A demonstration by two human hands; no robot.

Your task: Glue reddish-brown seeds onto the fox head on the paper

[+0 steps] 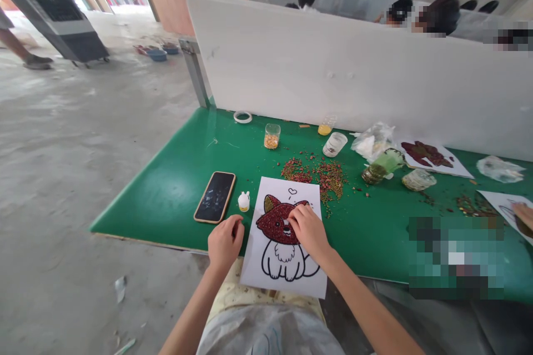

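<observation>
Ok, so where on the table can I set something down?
The widest patch of green table is between its left edge and the phone. Another lies right of the animal drawing, in front of the scattered grains. It's crowded just behind the drawing, with grains and containers, and farther right, with plastic bags.
</observation>
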